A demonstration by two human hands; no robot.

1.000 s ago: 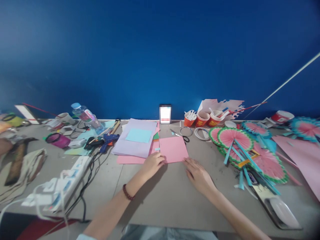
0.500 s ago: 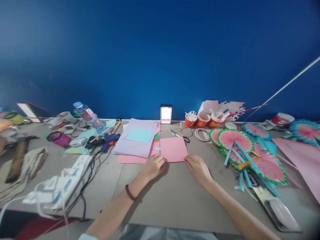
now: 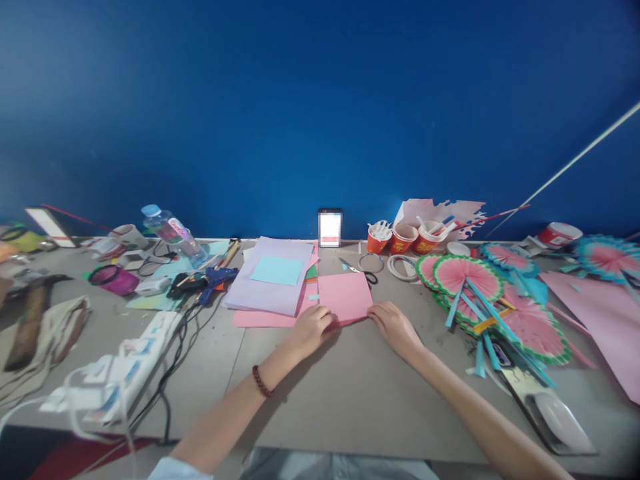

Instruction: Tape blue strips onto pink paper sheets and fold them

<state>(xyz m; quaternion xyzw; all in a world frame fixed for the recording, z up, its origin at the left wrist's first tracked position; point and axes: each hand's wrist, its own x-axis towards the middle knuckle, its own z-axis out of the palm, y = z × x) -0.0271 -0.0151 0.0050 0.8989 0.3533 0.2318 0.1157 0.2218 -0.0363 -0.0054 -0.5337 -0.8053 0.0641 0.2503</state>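
A pink sheet of paper (image 3: 345,295) lies in front of me, its near edge slightly raised and bent. My left hand (image 3: 316,328) pinches its near left corner, fingers curled together. At the near right corner my right hand (image 3: 395,327) grips the edge between thumb and fingers. Left of it is a stack of lilac paper (image 3: 270,300) with a light blue sheet (image 3: 277,271) on top. Black-handled scissors (image 3: 367,275) lie just beyond the pink sheet's far right corner.
Paper cups (image 3: 404,237) and tape rolls (image 3: 401,267) stand at the back. Pink folded paper fans (image 3: 467,277) and a computer mouse (image 3: 563,420) lie at right. At left are a power strip (image 3: 135,360) with cables, a glue gun (image 3: 217,280) and a bottle (image 3: 175,233). A phone (image 3: 330,229) leans on the wall.
The pink sheet's near edge has lifted and bent a little between my hands. Both hands stay at its near corners. The whole view has shifted slightly.
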